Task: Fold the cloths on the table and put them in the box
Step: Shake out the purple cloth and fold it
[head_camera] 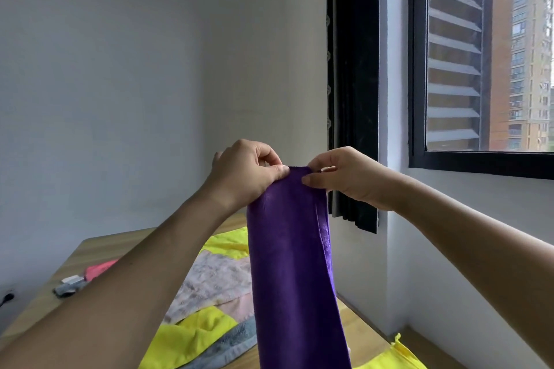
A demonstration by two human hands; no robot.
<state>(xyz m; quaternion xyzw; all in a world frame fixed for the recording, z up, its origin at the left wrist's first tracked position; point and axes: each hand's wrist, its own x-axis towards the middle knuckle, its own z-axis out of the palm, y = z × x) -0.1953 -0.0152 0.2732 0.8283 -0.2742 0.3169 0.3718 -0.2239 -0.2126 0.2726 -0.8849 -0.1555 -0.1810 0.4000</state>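
**Purple cloth hanging by its top edge**

Purple cloth [293,263] is dangling above the table [99,244], left hand [244,172] and right hand [344,177] both pinching its top edge close together. A loosening pinch is risking a crooked fold; box out of view.

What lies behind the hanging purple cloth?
Behind the purple cloth, yellow, pale pink and grey cloths lie on the table. What it covers cannot be seen.
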